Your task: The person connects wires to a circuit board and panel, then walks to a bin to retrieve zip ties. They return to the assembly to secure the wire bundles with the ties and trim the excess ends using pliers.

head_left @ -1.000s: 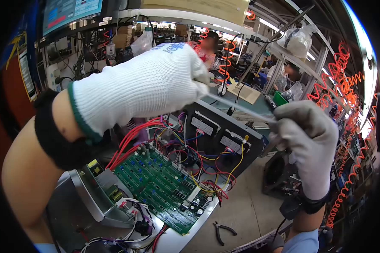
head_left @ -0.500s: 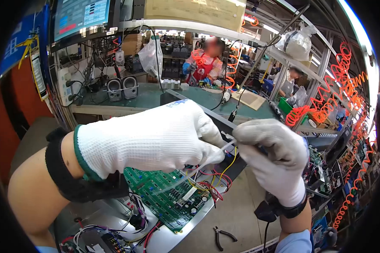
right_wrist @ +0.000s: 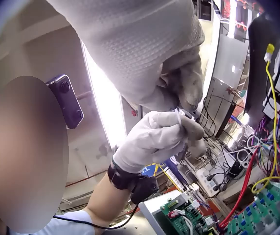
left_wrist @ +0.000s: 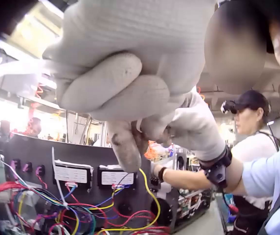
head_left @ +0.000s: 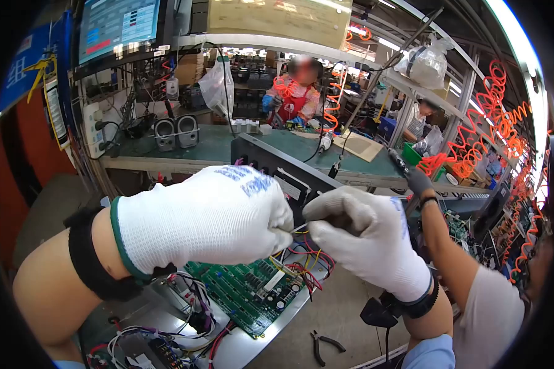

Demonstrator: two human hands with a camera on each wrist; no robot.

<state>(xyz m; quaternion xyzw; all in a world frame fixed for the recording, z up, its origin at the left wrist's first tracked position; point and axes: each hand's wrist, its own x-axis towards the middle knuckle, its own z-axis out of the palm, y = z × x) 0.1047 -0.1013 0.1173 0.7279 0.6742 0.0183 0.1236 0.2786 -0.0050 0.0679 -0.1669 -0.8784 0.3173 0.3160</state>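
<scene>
Both hands wear white knitted gloves and meet above the wired chassis. My left hand [head_left: 209,221], its fingers curled, pinches a thin white cable tie [left_wrist: 12,68]; one length of it sticks out past the hand in the left wrist view. My right hand [head_left: 366,234] faces it, thumb and forefinger bent together, pinching the tie's other part, mostly hidden by the gloves; a short white bit shows between the hands in the right wrist view. Below lies a green circuit board [head_left: 234,301]. Behind it stands a dark panel [left_wrist: 32,152] with labelled modules and red, yellow and blue wires [left_wrist: 86,208].
Black-handled pliers [head_left: 320,347] lie on the bench right of the board. At right, another person's arm [head_left: 443,246] reaches in, gloved hand around a dark tool [head_left: 399,163]. Two small speakers [head_left: 177,132] stand on the green shelf at back. Red coiled hoses [head_left: 498,147] hang at right.
My hands have come down and closer together, the right moving left; the stretched white tie is now mostly hidden by the gloves. Another person's arm with a tool has entered at right.
</scene>
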